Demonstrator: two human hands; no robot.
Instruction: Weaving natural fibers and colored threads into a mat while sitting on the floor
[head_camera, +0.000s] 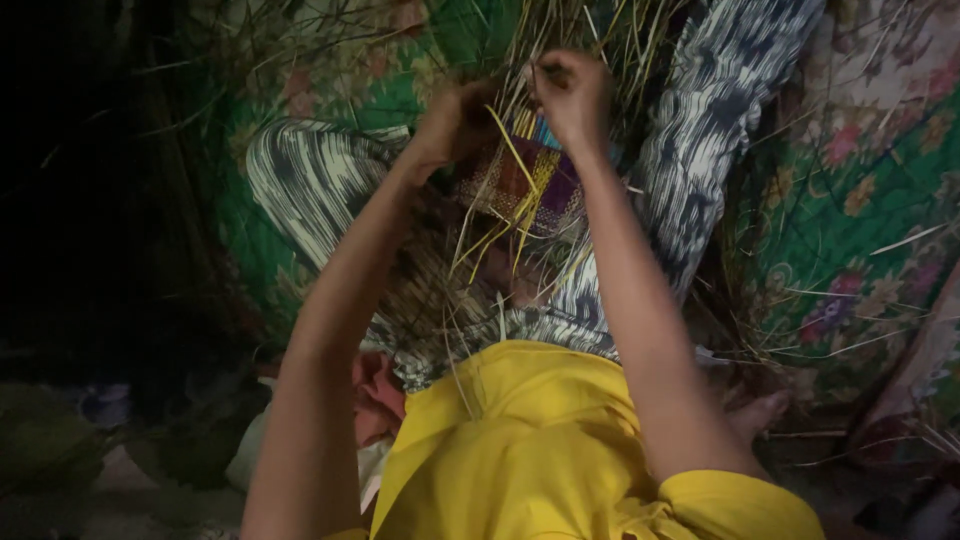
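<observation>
Straw strands (520, 160) pinched by both hands (woven patch (520, 185) beneath).

A partly woven flat panel of purple, yellow and brown straw strips (520, 185) sits at upper centre of the frame, tilted, with long loose pale yellow straw strands (490, 235) trailing downward and fanning upward from it

Between my hands I'm gripping pale yellow straw strands (560, 40). Just below my grip, the woven piece (525, 185) is showing purple, maroon and yellow checks. Beneath, my trousers (320, 180) are showing grey-and-cream streaks; around lies green floral cloth (850, 200).
</observation>
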